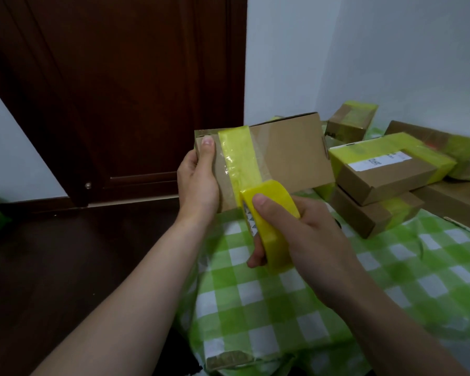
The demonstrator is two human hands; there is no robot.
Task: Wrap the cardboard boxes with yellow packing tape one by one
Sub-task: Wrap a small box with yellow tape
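A brown cardboard box is held upright in the air above the table's left edge. My left hand grips its left end, thumb pressed on the front face. A strip of yellow tape runs down the box's front, from the top edge to the roll. My right hand holds the yellow tape roll just below the box's lower edge, thumb on top of the roll. The strip is still joined to the roll.
A green-and-white checked cloth covers the table. Several boxes partly wrapped in yellow tape are piled at the right back, against the white wall. A dark wooden door and dark floor lie to the left.
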